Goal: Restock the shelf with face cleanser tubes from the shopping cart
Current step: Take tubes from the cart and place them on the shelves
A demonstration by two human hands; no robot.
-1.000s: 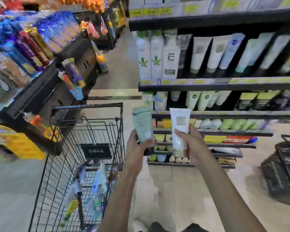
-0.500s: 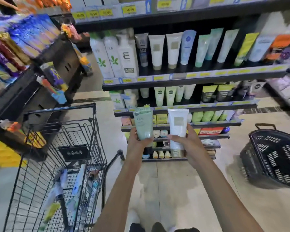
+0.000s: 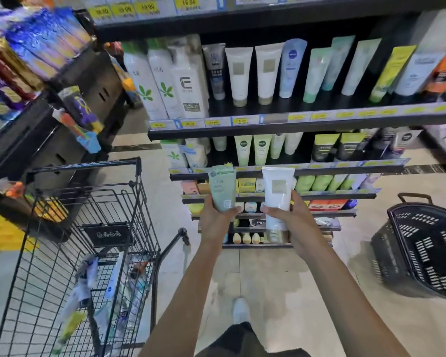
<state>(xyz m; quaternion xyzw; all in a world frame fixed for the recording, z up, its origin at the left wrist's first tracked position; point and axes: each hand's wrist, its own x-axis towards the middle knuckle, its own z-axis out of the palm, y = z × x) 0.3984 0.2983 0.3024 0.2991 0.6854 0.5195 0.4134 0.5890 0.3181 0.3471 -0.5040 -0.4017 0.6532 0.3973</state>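
Hands hold green tube, white tube before shelf.

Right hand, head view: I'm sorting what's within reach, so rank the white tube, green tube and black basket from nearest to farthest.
From the right hand:
1. White tube, gripped in it.
2. Green tube, just left, held by the left hand.
3. Black basket, on the floor, far right.

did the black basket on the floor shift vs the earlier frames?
Cannot tell. The black basket sits further left in view, but the shelf unit slid the same way, so this looks like head camera motion.
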